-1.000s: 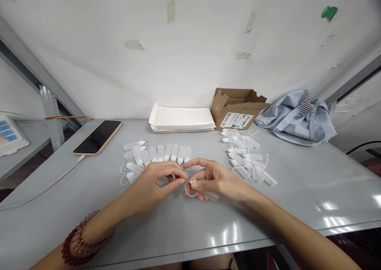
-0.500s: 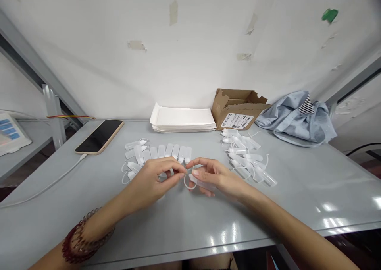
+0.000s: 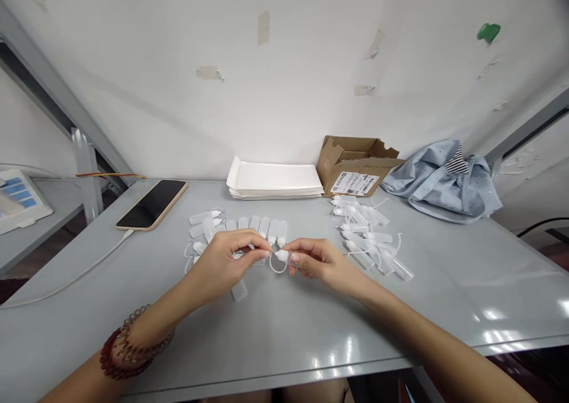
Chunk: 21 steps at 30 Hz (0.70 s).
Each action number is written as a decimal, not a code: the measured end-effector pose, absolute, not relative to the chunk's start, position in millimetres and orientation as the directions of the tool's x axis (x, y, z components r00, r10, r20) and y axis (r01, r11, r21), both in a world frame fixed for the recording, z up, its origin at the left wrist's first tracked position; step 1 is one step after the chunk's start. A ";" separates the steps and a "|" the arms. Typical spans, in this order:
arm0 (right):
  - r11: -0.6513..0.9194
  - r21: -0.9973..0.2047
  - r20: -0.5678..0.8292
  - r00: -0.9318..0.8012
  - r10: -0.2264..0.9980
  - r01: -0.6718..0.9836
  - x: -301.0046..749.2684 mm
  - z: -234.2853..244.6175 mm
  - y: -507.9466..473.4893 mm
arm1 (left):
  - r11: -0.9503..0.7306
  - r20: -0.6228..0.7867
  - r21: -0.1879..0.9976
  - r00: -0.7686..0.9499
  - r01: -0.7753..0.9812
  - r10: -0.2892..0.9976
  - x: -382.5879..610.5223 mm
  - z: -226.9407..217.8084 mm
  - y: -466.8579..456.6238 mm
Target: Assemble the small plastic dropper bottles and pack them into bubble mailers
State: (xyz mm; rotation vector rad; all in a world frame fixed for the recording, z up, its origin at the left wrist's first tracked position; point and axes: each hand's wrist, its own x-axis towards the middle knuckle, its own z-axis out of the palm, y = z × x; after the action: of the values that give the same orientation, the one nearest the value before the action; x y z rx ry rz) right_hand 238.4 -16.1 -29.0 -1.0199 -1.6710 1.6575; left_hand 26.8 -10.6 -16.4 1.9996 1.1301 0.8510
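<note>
A small translucent squeeze bottle (image 3: 283,256) with a white tip lies on its side in my right hand (image 3: 317,262), its tip pointing left. From its neck a thin white cap strap (image 3: 278,271) loops down and up toward my left hand (image 3: 237,258). Thumb and forefinger of that left hand are pinched at the strap's end; the cap itself is hidden by the fingertips. Similar bottles (image 3: 255,223) lie in a row just beyond the hands, several partly covered by my left hand. Another pile of capped-strap bottles (image 3: 371,240) rests to the right.
A phone (image 3: 152,205) with a white cable (image 3: 95,259) lies at the left. Along the wall stand a stack of white trays (image 3: 275,181), an open cardboard box (image 3: 355,169) and a crumpled blue cloth (image 3: 444,181). The grey table's front edge (image 3: 284,384) runs below my forearms.
My right hand has closed its fingers more around the bottle and turned it slightly. Both hands have shifted a little left, and the strap loop now shows more plainly between them.
</note>
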 end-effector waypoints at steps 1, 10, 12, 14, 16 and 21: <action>-0.042 -0.990 -0.110 -0.544 0.832 0.136 238.1 -28.5 -16.1 | -0.393 0.208 0.807 0.410 0.441 0.888 27.0 -17.7 -10.4; 0.136 -0.959 -0.003 -0.490 0.872 0.249 235.6 -26.2 -19.2 | -0.367 0.143 0.792 0.438 0.487 0.888 25.4 -11.6 -11.1; 0.181 -0.945 0.032 -0.475 0.879 0.272 234.4 -26.2 -20.5 | -0.355 0.121 0.787 0.438 0.505 0.891 25.0 -9.8 -11.0; 0.196 -0.934 0.038 -0.463 0.885 0.297 233.7 -26.7 -21.2 | -0.338 0.092 0.778 0.437 0.529 0.895 23.7 -7.9 -10.3; 0.179 -0.937 0.022 -0.461 0.887 0.299 234.1 -27.2 -20.8 | -0.316 0.068 0.769 0.421 0.556 0.905 19.8 -5.2 -8.1; 0.173 -0.960 0.069 -0.409 0.910 0.221 242.2 -25.4 -14.4 | -0.178 0.016 0.776 0.263 0.605 0.965 -4.4 5.1 4.3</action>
State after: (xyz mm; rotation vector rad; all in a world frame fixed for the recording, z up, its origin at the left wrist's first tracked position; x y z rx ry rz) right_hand 242.2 -14.4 -25.4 -1.0754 -1.7626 1.2718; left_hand -4.4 4.3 5.1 1.8753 1.4210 0.6954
